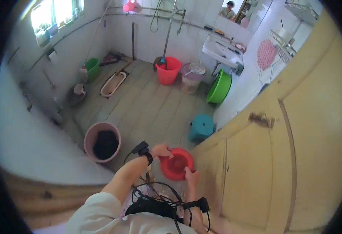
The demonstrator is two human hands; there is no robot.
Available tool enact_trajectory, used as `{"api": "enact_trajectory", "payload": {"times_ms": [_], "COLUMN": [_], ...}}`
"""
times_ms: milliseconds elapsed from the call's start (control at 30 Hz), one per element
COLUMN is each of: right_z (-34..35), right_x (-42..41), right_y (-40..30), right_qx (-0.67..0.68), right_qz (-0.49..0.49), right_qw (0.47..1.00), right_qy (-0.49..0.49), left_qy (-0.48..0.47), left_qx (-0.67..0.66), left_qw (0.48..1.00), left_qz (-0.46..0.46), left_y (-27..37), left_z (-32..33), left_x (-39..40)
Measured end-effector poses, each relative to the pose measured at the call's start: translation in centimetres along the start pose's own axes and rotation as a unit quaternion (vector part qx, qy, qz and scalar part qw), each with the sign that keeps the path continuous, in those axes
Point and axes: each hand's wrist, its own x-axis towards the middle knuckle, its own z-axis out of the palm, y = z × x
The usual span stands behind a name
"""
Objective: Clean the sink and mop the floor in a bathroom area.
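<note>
A round red plastic basin [177,152] is held in front of my body with its hollow side facing up. My left hand [161,151] grips its left rim, and my right hand [191,175] has the lower right rim between thumb and fingers. Inside the basin no separate object can be made out. Left of my hands, a pink bucket [89,137] stands on the floor with dark cloth-like contents [106,144]. A teal plastic stool [202,127] is beyond the basin, close to the door.
A yellow wooden door [249,175] stands along my right side. Farther off are a red bucket [168,73] with a mop, a lidded bucket [190,82], a green basin [220,87] under the sink [222,49], and a squat toilet [114,84]. Black cables [159,187] hang at my waist.
</note>
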Motion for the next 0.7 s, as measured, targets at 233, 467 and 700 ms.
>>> {"api": "enact_trajectory", "payload": {"times_ms": [233, 467, 700], "right_z": [6.5, 12.2, 19.2], "right_x": [9.0, 18.4, 31.9], "right_y": [-10.3, -25.0, -35.2], "right_qx": [0.03, 0.035, -0.029], "right_qz": [-0.036, -0.048, -0.097], "right_qw": [0.999, 0.998, 0.991], "right_qy": [0.027, -0.015, -0.083], "left_qy": [-0.018, -0.008, 0.067], "left_qx": [-0.038, -0.094, -0.132], "left_qw": [0.999, 0.995, 0.989], "left_qz": [-0.017, -0.024, -0.021], "left_y": [-1.6, -0.9, -2.8], "left_z": [-9.4, -23.0, -32.4], "left_x": [11.2, 21.4, 34.8]}}
